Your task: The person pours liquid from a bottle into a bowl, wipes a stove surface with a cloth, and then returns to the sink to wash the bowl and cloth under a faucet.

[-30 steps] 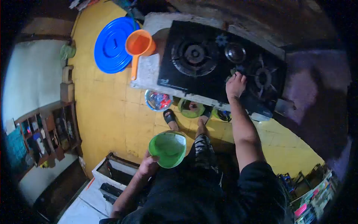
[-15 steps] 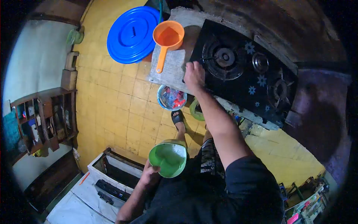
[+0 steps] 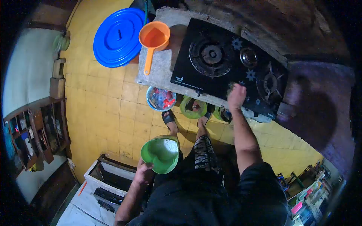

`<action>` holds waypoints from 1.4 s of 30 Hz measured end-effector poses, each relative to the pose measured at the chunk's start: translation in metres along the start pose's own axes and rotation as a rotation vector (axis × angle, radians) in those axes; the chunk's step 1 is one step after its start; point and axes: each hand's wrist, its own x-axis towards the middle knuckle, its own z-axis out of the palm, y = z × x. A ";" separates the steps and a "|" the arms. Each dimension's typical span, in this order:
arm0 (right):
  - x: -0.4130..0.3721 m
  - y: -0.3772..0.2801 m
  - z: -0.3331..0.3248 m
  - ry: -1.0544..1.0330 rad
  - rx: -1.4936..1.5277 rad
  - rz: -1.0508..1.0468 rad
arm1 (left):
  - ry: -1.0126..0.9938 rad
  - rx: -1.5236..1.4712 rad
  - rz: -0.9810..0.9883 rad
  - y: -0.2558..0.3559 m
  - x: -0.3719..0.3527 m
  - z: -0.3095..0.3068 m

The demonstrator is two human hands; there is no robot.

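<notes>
My left hand [image 3: 143, 171] grips the near left edge of a green heart-shaped bowl [image 3: 166, 160], held tilted in front of my body. The bowl's inside faces up and shows a whitish sheen on one side. Over the black glass-topped gas stove [image 3: 222, 81], my right hand [image 3: 237, 96] is closed with its fingers bent. A small dark greenish thing [image 3: 230, 87] shows at its fingertips, too blurred for me to tell what it is. The hand is near the stove's front edge, between the large left burner [image 3: 211, 55] and the smaller right burner [image 3: 270, 83].
An orange dipper [image 3: 155, 37] stands on the stone counter [image 3: 145, 77] left of the stove. Beyond it is a blue round lid [image 3: 118, 37]. On the yellow tiled floor [image 3: 113, 109] sit a basin with red things [image 3: 161, 98] and a green tub [image 3: 187, 109], near my sandalled feet.
My right hand has moved right along the stove from its left front corner to the middle of the front. The view has shifted right; my left hand keeps the bowl.
</notes>
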 end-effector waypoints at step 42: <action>0.313 -0.177 0.122 -0.519 0.253 -0.304 | -0.072 0.083 -0.010 0.093 0.074 -0.018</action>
